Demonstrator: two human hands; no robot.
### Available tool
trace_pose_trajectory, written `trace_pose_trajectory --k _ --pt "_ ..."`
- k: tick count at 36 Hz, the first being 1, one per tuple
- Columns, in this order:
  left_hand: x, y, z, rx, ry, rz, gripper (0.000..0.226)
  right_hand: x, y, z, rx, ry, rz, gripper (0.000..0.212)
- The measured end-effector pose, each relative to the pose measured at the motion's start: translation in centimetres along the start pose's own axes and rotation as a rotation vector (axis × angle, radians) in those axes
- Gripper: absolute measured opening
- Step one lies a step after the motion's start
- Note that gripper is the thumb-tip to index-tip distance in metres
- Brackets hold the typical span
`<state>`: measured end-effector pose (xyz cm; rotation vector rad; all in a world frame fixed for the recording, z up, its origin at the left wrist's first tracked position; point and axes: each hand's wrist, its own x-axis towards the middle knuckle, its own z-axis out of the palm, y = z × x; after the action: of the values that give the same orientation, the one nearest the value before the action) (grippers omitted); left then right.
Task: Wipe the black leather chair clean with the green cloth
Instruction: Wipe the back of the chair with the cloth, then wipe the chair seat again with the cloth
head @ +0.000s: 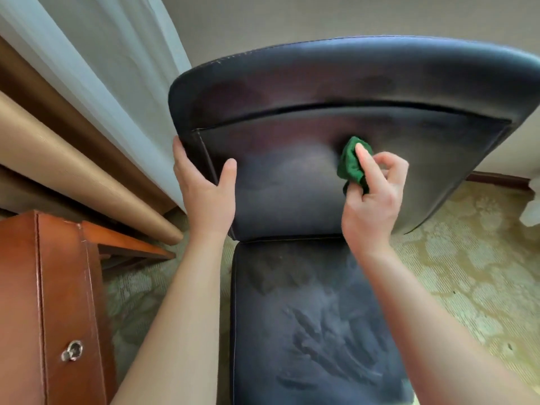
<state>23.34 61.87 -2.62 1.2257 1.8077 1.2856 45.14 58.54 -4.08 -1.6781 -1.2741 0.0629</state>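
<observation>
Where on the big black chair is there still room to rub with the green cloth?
The black leather chair's backrest is bare above the bunched green cloth and to its right, up to the curved top edge. The dusty seat cushion below both arms is free too. It is crowded at the backrest's left edge, gripped by the left hand, and around the right hand.

A plain beige wall (263, 21) fills the top of the view. On the left hang a sheer white curtain (96, 62) and tan drapes (58, 159). Below them stands a reddish-brown wooden cabinet (35, 302) with a round metal pull (72, 350). The floor is pale green patterned carpet (467, 273), edged by a dark wooden baseboard (496, 179).
</observation>
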Motion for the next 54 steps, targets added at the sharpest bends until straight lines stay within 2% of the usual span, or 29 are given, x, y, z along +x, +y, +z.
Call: trace_pose_trajectory --k 3,7,9,18,25,33,41,45,49,54 --pt "-0.5 -1.0 0.3 0.044 0.019 -0.032 0.088 -0.6 -0.2 1.7 0.018 -0.099 0.009 0.063" --pt "-2.0 -1.9 0.9 0.058 0.078 -0.037 0.085 -3.6 1.3 2.1 -0.017 -0.391 -0.088 0.063" --pt "-2.8 -2.9 1.3 0.076 0.082 -0.049 0.085 -5.5 2.9 1.8 -0.043 -0.488 -0.059 0.062" --pt "-8.3 -13.5 4.1 0.286 -0.025 -0.266 0.079 -12.4 12.5 1.5 -0.156 -0.647 0.374 0.055" --pt "-12.6 -24.5 6.2 0.51 -0.225 -0.422 0.062 -15.9 19.6 5.5 -0.202 -0.623 0.486 0.053" --pt "-14.4 -31.9 7.3 0.64 -0.315 -0.432 0.064 -18.0 25.0 10.4 -0.369 -0.532 0.445 0.05" --pt "-14.6 -33.0 8.0 0.755 -0.308 -0.415 0.071 -18.3 24.9 14.1 -0.516 -0.572 0.409 0.036" --pt "-14.7 -32.9 7.9 0.758 -0.321 -0.397 0.071 -18.1 24.3 15.6 -0.469 -0.586 0.373 0.036" --pt "-14.6 -33.3 7.1 0.748 -0.347 -0.381 0.071 -18.6 22.5 17.6 -0.373 -0.709 0.247 0.041" --pt "-14.0 -33.5 6.5 0.719 -0.383 -0.396 0.066 -22.5 19.1 17.8 -0.275 -0.983 -0.01 0.044"
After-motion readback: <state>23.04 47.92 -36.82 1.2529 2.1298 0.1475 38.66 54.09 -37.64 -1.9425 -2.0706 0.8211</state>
